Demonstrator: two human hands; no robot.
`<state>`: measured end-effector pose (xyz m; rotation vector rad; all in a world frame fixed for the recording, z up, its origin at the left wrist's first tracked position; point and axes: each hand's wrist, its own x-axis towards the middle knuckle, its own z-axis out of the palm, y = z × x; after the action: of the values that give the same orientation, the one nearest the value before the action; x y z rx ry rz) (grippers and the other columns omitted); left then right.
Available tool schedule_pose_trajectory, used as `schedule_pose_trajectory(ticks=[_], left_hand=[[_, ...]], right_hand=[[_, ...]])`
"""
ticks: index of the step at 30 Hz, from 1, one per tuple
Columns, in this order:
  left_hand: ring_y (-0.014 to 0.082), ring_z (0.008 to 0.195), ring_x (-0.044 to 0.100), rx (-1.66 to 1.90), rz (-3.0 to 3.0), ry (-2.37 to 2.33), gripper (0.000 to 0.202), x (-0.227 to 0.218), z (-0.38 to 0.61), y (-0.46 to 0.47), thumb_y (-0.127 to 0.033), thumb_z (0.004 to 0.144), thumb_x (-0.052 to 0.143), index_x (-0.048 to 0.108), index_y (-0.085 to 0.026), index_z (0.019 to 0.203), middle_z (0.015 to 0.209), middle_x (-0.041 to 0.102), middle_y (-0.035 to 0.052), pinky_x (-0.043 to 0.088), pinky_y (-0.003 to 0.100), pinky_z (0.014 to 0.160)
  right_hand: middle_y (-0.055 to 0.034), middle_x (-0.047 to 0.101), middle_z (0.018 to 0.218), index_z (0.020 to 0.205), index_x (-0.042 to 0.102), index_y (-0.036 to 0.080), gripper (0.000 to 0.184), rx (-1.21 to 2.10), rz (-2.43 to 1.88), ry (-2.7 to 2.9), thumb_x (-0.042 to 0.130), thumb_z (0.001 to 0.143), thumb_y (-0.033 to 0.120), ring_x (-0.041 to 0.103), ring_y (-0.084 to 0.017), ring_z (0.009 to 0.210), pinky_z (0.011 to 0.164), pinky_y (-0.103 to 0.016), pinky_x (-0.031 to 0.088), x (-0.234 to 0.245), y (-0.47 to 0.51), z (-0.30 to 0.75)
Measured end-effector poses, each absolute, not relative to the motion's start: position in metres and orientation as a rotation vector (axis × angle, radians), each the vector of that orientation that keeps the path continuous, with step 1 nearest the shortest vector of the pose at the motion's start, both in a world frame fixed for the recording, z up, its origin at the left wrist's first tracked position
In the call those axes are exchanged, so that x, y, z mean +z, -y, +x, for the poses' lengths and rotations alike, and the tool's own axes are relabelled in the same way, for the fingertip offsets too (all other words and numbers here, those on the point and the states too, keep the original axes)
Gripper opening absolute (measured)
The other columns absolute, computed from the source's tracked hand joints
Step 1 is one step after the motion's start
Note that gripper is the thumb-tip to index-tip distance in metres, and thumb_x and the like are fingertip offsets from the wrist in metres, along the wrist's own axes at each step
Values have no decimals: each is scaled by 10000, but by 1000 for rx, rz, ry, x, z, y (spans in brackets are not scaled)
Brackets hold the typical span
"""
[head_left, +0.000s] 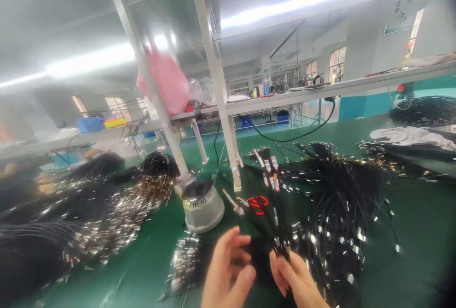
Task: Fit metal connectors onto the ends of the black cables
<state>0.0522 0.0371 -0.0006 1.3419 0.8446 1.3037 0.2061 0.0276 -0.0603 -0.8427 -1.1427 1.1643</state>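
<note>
Both hands meet low in the middle of the view over a green table (409, 232). My right hand (295, 279) is closed on a bunch of thin black wires (274, 203) that stand up and away from it, their metal-tipped ends fanned out at the top. My left hand (228, 270) is beside it, fingers curled toward the bunch's lower end and touching it. A red rubber band (257, 203) lies on the table just behind the bunch.
Heaps of black wires with shiny terminals lie at left (89, 222) and right (338, 203). A grey round device (202, 203) stands at the foot of white frame posts (221, 108). A shelf (320, 90) carries a pink bag (167, 82) and boxes.
</note>
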Motion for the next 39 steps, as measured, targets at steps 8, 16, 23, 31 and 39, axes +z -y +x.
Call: schedule_pose_trajectory(ticks=[8,16,23,31,39], left_hand=[[276,1089,588,1448,1336,-633,633,58,76,-44,-556,762,662,533,-226,1287,1190,666,117,459,350,904],[288,1067,623,1413,1100,-637,641,62,78,-44,-430,794,692,435,-224,1344,1131,698,120,460,419,942],[274,922,656,1405,1015,-609,495,63,71,-37,-390,830,651,512,-219,1273,1023,718,101,515,425,826],[229,775,653,1386,947,-598,265,65,71,-34,-319,913,532,601,-168,1120,820,723,88,494,321,640],[135,478,525,1239,928,-507,260,58,62,-28,-343,906,551,616,-163,730,498,539,-10,433,301,594]], right_hand=[[20,444,534,681,544,191,519,1168,-859,1262,454,858,670,410,-122,466,510,-262,359,-63,-30,208],[-142,670,1143,1232,609,206,499,910,-1017,1823,420,926,552,604,-282,1065,947,-409,462,-37,-30,225],[-146,590,1294,1317,525,207,591,760,-873,1822,496,875,598,562,-284,1185,993,-393,465,-19,-32,226],[-81,721,854,1035,677,200,416,643,-1053,1909,313,991,395,666,-216,779,740,-296,533,-1,-27,205],[-38,730,790,900,640,200,258,411,-1083,2234,387,947,197,658,-166,640,605,-224,465,4,-14,211]])
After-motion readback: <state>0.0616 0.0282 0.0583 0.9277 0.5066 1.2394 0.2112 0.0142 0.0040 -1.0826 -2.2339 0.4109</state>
